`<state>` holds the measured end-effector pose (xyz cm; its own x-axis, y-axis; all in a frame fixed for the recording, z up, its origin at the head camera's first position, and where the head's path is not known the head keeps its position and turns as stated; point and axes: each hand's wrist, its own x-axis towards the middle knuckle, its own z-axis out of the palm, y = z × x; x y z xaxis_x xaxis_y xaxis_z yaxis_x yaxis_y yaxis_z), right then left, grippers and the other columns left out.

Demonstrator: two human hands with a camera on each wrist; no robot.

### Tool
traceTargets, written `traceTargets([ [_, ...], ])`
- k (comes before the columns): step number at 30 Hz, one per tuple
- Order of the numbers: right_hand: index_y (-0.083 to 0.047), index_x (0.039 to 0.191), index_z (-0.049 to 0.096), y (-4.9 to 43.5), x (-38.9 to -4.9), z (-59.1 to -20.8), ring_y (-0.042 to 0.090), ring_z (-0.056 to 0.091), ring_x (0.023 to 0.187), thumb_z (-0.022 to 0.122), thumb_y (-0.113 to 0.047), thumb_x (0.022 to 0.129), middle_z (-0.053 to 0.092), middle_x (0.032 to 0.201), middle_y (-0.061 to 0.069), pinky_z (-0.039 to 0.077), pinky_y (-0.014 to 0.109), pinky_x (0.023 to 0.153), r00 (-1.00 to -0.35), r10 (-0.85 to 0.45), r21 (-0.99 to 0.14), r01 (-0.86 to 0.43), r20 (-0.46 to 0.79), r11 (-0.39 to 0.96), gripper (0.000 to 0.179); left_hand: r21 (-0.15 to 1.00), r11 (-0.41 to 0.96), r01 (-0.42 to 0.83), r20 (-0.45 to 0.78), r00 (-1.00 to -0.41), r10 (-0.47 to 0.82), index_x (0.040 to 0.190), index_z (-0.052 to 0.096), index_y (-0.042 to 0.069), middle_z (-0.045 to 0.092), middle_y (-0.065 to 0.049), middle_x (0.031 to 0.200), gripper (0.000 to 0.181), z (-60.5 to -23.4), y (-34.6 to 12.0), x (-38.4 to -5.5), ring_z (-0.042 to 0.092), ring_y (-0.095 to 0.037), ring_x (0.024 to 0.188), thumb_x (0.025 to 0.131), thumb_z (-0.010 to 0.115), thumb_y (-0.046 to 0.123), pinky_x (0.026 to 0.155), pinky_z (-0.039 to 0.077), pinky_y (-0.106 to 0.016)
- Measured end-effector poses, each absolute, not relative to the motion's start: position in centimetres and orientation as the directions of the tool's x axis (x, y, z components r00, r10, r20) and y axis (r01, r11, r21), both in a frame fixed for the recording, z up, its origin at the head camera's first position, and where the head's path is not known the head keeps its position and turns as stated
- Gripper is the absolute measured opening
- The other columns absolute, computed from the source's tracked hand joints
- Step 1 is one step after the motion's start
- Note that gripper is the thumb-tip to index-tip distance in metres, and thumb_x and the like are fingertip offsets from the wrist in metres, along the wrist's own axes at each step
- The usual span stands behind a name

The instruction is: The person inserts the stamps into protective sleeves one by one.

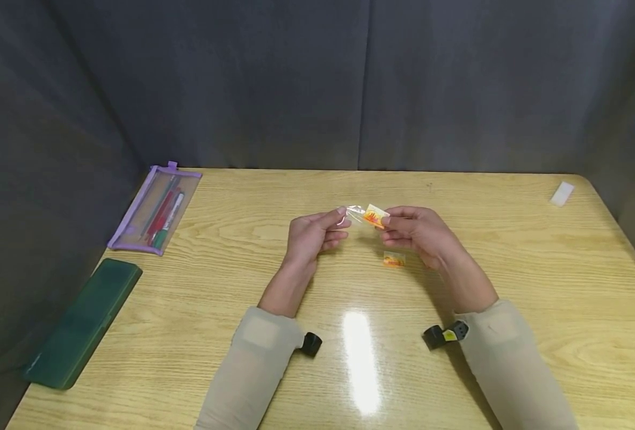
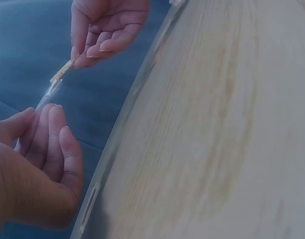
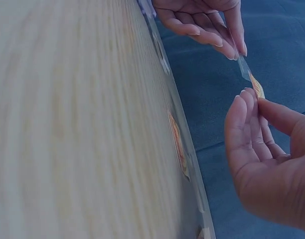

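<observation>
My left hand (image 1: 309, 236) pinches a strip of clear plastic film (image 1: 355, 212) between thumb and fingertips. Facing it, my right hand (image 1: 416, 230) grips a small orange-and-yellow printed piece (image 1: 374, 215) by one end. In the left wrist view the film (image 2: 49, 93) reaches up to the end of the printed piece (image 2: 62, 71). The right wrist view shows this piece (image 3: 256, 85) edge-on, thumb against it. Both hands are raised above the tabletop. Below the right hand lies a second small orange printed piece (image 1: 394, 258), flat on the wood.
A mesh pencil pouch (image 1: 133, 224) with purple edges, holding several pens, lies at the back left of the wooden table (image 1: 199, 310). In front of it is a dark green case (image 1: 86, 322). A small white block (image 1: 561, 193) sits at the back right. Dark curtains surround the table.
</observation>
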<state>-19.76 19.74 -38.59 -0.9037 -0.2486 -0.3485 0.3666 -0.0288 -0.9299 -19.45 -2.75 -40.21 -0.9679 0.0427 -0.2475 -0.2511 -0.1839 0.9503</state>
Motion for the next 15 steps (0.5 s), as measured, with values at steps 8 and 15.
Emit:
traceTargets([
  [8, 0.009, 0.126, 0.054, 19.58, -19.73, -38.88, 0.007, 0.071, 0.073, 0.057, -0.007, 0.103, 0.076, 0.086, 0.002, 0.063, 0.025, 0.075, -0.889, -0.279, -0.93, 0.367, -0.362, 0.036, 0.028, 0.954, -0.181, -0.24, -0.235, -0.971, 0.047, 0.107, 0.077, 0.003, 0.08, -0.006, 0.092, 0.03, -40.13, -2.76, -19.38, 0.073, -0.008, 0.066, 0.092, 0.077, 0.029, 0.06, 0.057, -0.019],
  [15, 0.012, 0.13, 0.053, 19.58, -19.63, -38.92, 0.006, 0.07, 0.071, 0.056, -0.009, 0.104, 0.075, 0.085, 0.0, 0.062, 0.023, 0.072, -0.882, -0.289, -0.927, 0.367, -0.372, 0.074, 0.033, 0.96, -0.15, -0.236, -0.232, -0.972, 0.049, 0.105, 0.078, 0.003, 0.08, -0.005, 0.089, 0.029, -40.33, -2.62, -19.49, 0.072, -0.007, 0.065, 0.091, 0.078, 0.029, 0.059, 0.057, -0.018],
])
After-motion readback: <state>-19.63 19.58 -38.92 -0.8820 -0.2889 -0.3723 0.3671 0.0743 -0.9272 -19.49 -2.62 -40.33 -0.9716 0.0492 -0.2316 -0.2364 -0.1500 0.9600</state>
